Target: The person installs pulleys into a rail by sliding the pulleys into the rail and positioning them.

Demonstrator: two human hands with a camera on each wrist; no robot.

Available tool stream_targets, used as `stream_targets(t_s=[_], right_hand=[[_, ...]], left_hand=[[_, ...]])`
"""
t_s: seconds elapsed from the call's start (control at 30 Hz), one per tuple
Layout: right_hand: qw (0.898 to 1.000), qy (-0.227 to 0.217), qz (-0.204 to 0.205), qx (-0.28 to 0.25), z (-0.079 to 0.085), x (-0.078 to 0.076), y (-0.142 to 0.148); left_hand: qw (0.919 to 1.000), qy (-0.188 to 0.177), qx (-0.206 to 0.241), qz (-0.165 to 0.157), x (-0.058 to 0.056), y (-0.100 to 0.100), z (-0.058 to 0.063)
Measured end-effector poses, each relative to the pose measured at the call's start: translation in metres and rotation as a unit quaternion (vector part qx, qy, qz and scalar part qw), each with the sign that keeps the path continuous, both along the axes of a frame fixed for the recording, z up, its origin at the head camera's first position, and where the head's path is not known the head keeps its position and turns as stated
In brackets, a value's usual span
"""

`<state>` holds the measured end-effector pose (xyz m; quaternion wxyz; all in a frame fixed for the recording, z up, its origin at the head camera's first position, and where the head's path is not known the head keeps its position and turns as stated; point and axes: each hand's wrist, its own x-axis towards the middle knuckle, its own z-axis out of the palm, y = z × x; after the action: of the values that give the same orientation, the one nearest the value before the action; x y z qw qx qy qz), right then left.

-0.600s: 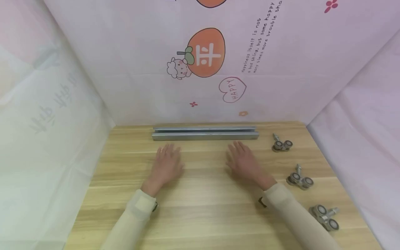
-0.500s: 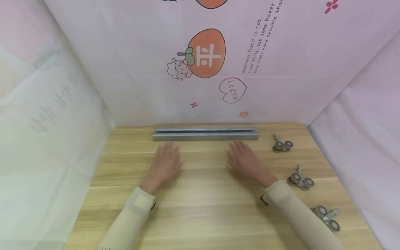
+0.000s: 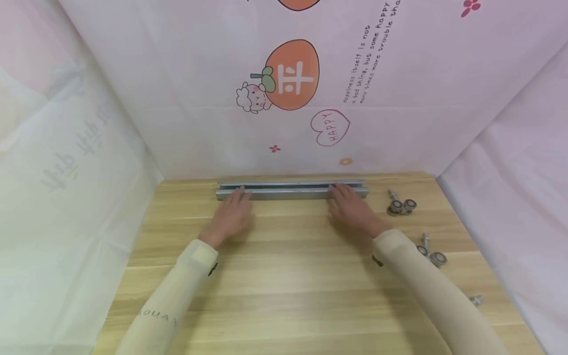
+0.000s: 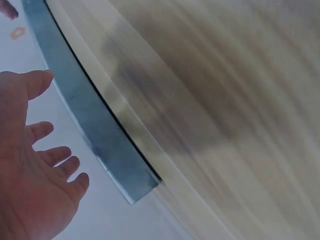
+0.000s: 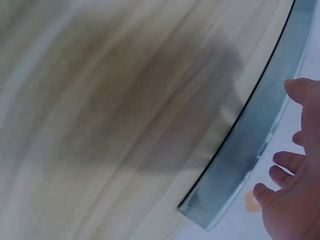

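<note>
A grey metal channel rail [image 3: 290,193], slotted along its top, lies across the far side of the wooden table. Over its left part reaches my left hand [image 3: 230,217], its fingertips at the near wall. Toward the other end my right hand [image 3: 353,209] does the same. In the left wrist view the thumb stands near the rail's smooth side [image 4: 95,115], with the fingers spread and loosely bent. The right wrist view shows a like pose, the thumb overlapping the rail [image 5: 250,130]. Whether the fingers touch the metal I cannot tell.
Along the right side lie a roller trolley [image 3: 401,206] with a threaded stud, a second trolley [image 3: 438,259] partly behind my right sleeve, and a third, only its stud [image 3: 477,300] showing. A printed white cloth [image 3: 199,133] rises behind the table and at both sides.
Both hands have moved forward from the bare wood to the rail, their fingertips now over its near wall. My right forearm now covers most of the nearest trolley. The rail stays in place.
</note>
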<state>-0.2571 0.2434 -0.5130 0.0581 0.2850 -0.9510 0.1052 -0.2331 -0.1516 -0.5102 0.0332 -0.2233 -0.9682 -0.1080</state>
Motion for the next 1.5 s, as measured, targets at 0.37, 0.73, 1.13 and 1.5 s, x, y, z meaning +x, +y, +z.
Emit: stream_targets(t_s=[0.37,0.73,1.13,1.5], right_hand=[[0.998,-0.058,-0.027,0.027,-0.011,-0.033,0.003],[0.995,-0.089,-0.027,0.042,-0.013,-0.058,-0.002],[0.992,-0.108,-0.053,0.049,-0.027,-0.080,0.001],[0.994,-0.081,-0.044,0.060,-0.025,-0.082,-0.006]], left_hand=[[0.9969,-0.077,-0.001,0.015,-0.025,-0.005,0.011],[0.9960,-0.086,0.022,0.012,-0.058,-0.004,-0.008],[0.9924,-0.104,-0.065,0.009,-0.089,-0.002,-0.013],[0.9934,-0.078,-0.083,0.016,-0.104,-0.008,-0.039]])
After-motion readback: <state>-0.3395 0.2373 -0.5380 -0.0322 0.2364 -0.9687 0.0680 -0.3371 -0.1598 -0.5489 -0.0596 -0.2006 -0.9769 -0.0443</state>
